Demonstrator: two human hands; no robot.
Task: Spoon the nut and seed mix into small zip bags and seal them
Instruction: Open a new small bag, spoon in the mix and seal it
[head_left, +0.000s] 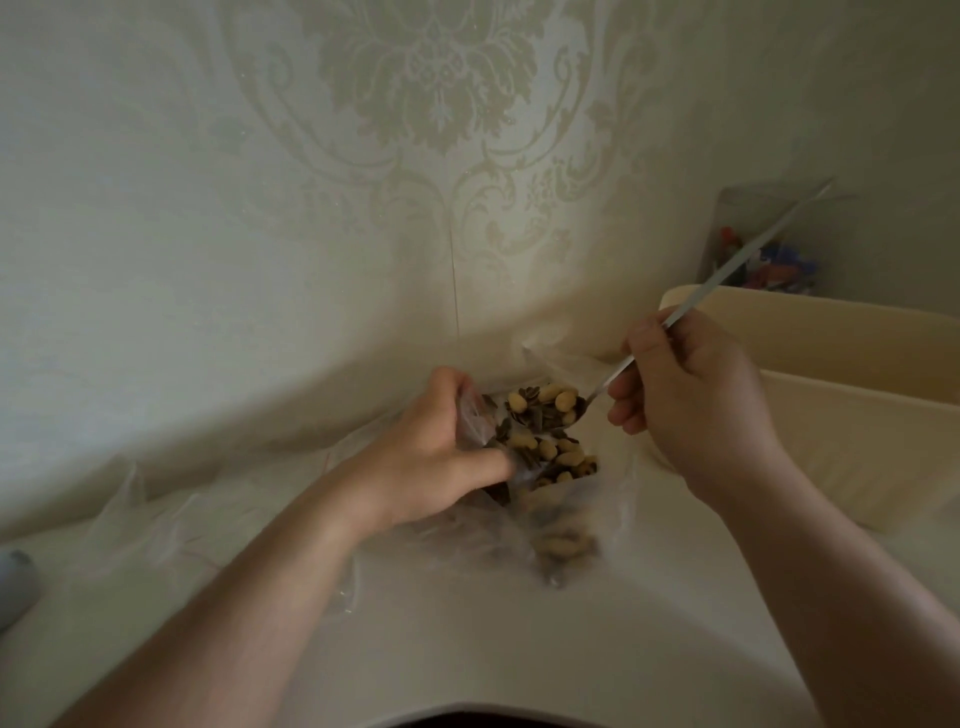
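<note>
At frame centre, the left hand (441, 457) is pinching open the small clear plastic zip bag (566, 519), partly filled. The right hand (691, 410) is gripping the long metal spoon (675, 322), its bowl heaped with peanut and seed mix (545, 405) over the bag mouth. No legible writing.

Two hands (441, 457), one spoon (613, 382), one cream tub (857, 395), one zip bag (566, 519).

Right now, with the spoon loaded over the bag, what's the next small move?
Probably tip the spoon into the zip bag: the left hand holds its mouth open below, and the right hand has the loaded bowl poised over it.
</note>
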